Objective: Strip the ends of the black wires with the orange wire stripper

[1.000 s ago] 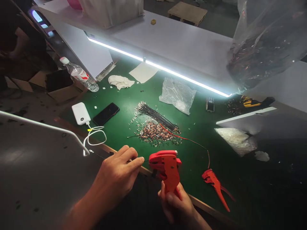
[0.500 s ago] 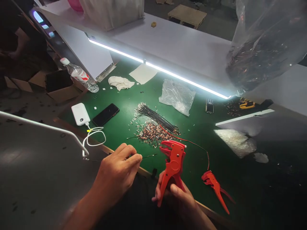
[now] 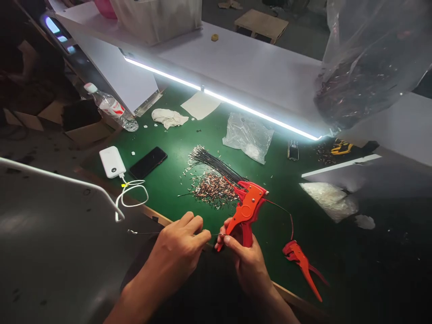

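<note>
My left hand (image 3: 180, 243) is closed in a pinch on a thin black wire (image 3: 148, 233), which runs out on both sides of it. On the left the wire has a small shiny end. My right hand (image 3: 249, 261) is wrapped around a red wire stripper (image 3: 249, 207), whose jaws point up and left. Its thumb and finger also meet at the wire's right end, though the exact grip is partly hidden. Beyond the stripper lie a bundle of black wires (image 3: 219, 163) and a heap of short wire clippings (image 3: 212, 189).
A second red wire stripper (image 3: 303, 265) lies on the green tabletop (image 3: 175, 166) at right. A phone (image 3: 148, 163), white power bank (image 3: 112, 162), plastic bottle (image 3: 110, 107) and clear bag (image 3: 249, 137) surround the wires. A white bent rod (image 3: 67, 177) juts in from the left.
My left hand has moved right and down with the wire, and the wire's right end has come to my right fingers. The stripper has risen slightly and shifted right.
</note>
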Demonstrator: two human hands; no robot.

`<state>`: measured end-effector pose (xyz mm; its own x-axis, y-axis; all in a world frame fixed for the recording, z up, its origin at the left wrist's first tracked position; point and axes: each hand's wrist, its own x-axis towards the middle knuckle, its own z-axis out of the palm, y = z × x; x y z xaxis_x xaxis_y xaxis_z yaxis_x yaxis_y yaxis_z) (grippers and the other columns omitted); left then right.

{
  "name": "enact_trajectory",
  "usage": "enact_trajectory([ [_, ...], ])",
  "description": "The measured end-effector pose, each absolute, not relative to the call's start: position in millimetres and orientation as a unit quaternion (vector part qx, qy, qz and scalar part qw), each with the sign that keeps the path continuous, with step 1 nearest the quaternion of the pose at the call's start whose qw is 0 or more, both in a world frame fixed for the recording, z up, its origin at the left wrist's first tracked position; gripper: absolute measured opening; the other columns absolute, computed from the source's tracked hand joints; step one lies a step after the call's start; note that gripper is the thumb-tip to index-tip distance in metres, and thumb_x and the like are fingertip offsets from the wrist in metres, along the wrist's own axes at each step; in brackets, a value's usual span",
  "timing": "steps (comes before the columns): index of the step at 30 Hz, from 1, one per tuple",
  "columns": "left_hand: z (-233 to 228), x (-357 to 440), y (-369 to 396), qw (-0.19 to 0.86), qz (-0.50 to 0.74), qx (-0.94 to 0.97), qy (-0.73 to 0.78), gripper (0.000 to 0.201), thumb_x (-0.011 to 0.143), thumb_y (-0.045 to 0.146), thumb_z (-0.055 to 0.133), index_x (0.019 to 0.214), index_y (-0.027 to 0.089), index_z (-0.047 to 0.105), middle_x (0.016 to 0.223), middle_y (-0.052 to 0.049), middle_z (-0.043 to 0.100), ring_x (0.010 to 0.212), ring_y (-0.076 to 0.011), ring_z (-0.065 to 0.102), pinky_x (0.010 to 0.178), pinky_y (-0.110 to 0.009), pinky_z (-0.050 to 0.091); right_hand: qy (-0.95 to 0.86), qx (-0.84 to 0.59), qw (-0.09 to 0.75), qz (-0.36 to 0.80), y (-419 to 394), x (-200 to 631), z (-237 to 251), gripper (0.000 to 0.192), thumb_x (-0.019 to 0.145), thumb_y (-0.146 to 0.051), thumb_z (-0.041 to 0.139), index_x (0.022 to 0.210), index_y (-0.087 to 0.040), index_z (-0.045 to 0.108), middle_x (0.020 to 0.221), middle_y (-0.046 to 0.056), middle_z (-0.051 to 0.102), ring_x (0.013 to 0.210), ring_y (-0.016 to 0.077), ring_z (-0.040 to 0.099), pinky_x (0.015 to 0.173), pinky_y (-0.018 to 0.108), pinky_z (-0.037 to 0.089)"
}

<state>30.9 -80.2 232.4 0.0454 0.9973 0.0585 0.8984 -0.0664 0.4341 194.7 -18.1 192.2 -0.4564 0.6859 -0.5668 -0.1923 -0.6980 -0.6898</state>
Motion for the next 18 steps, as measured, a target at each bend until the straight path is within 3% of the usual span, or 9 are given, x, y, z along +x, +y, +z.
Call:
enact_trajectory([
  [14,219,37,-86,0.198,0.156,0.71,0.658,0.024,0.091,0.005,0.046,0.072,0.019,0.051,0.075,-0.001,0.051,0.071,-0.0163,0.044,0.057,-0.03,0.028,-0.343,-0.451,0.234,0.79,-26,195,185,0.032,0.074,-0.033,0.071,0.097,-0.019,0.055,0.078,0.0,0.059,0.066,0.0155,0.057,0.064,0.03,0.052],
  [17,216,36,-87,0.204,0.131,0.71,0.661,0.025,0.09,0.003,0.046,0.073,0.02,0.051,0.075,0.0,0.052,0.071,-0.0167,0.046,0.057,-0.03,0.029,-0.49,-0.506,0.159,0.692,-17,200,169,0.027,0.084,-0.037,0.053,0.103,-0.019,0.051,0.084,0.002,0.061,0.071,0.0179,0.061,0.066,0.031,0.052],
  [18,214,36,-88,0.207,0.12,0.709,0.663,0.024,0.089,0.003,0.046,0.074,0.02,0.051,0.075,0.0,0.053,0.071,-0.0167,0.046,0.057,-0.03,0.03,-0.573,-0.526,0.097,0.62,-13,203,159,0.026,0.085,-0.038,0.048,0.103,-0.02,0.052,0.083,0.002,0.062,0.07,0.0184,0.063,0.063,0.03,0.051],
])
